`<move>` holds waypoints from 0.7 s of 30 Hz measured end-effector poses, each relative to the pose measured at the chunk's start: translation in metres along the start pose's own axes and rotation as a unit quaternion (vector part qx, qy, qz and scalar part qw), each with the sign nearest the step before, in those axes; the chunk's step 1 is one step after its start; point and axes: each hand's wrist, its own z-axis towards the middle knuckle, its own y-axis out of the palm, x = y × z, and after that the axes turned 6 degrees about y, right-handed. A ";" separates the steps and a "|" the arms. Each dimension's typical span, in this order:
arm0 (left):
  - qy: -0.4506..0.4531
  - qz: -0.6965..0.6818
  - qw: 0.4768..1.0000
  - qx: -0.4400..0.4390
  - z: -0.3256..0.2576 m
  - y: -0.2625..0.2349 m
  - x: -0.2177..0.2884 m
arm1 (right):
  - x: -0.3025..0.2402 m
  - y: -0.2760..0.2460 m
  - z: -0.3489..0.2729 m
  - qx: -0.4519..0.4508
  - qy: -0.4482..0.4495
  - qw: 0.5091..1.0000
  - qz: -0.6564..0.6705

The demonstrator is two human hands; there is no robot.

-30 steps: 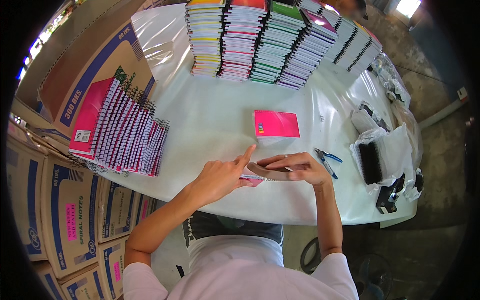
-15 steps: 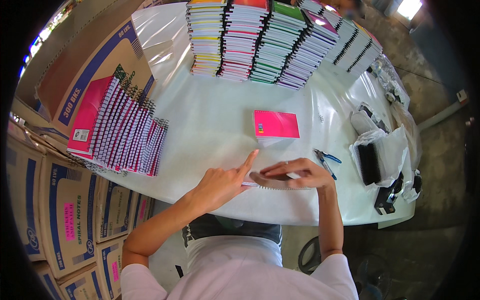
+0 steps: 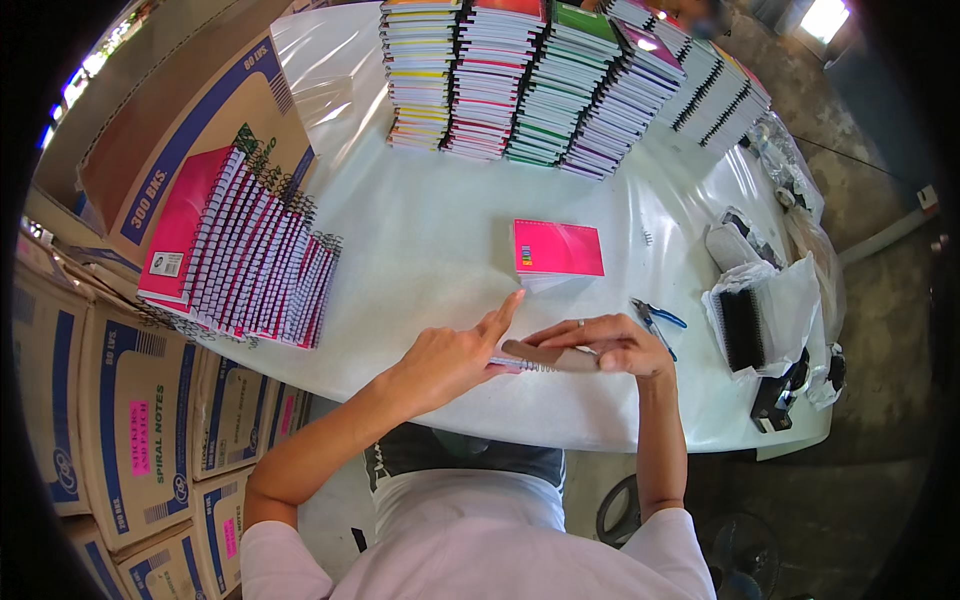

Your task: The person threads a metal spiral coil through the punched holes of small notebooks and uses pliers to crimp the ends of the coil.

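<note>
Near the front edge of the table, my left hand [image 3: 450, 362] is closed on a small notebook [image 3: 506, 366], its index finger pointing away from me. A silvery wire coil [image 3: 538, 366] runs along the notebook's edge. My right hand [image 3: 630, 345] grips a brown, curved strip [image 3: 560, 357] that lies along the coil; I cannot make out what it is made of. Most of the notebook is hidden by the hands and the strip. Just beyond them a pink-covered notebook [image 3: 560, 248] lies flat on a small pile of pages.
Pink spiral notebooks [image 3: 250, 250] lean in rows at left, by an open carton [image 3: 215, 150]. Tall stacks of notebooks [image 3: 500, 90] line the back. Blue-handled pliers [image 3: 655, 322] and a plastic bag of black coils [image 3: 742, 328] are at right. More cartons [image 3: 140, 430] stand lower left.
My right hand has shifted slightly right and its fingers have closed in on the brown strip. Less of the coil shows to the right. My left hand stays nearly still.
</note>
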 end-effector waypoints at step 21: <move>-0.060 -0.023 0.995 -0.082 0.009 -0.011 0.009 | -0.001 -0.003 0.000 0.025 0.022 0.999 -0.034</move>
